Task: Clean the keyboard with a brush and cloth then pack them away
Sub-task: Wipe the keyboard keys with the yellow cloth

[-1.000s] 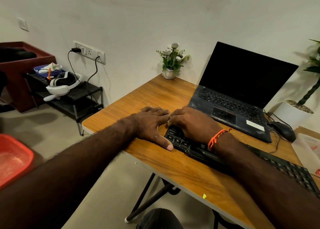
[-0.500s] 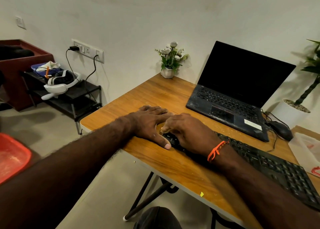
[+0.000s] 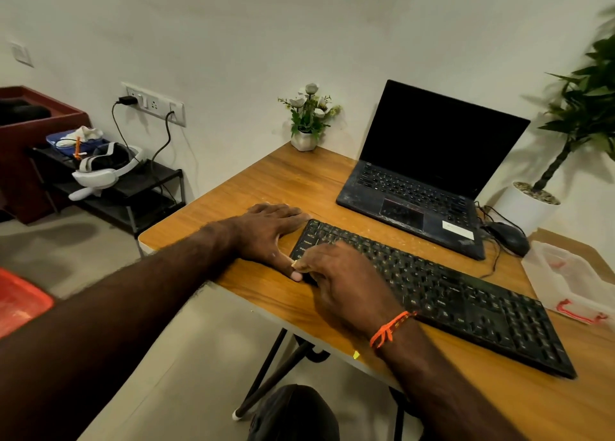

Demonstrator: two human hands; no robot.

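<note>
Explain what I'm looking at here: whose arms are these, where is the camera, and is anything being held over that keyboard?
There is no machine: a person wears one camera on the head, looking forward and down, so both arms reach in from the bottom of the picture. The left hand lies flat on the wooden desk at the left end of the black keyboard. The right hand, with an orange thread at the wrist, is curled over the keyboard's left corner and seems to pinch something small and pale; what it is cannot be told. Behind stand an open laptop, a mouse, a small flower pot and a clear plastic box.
</note>
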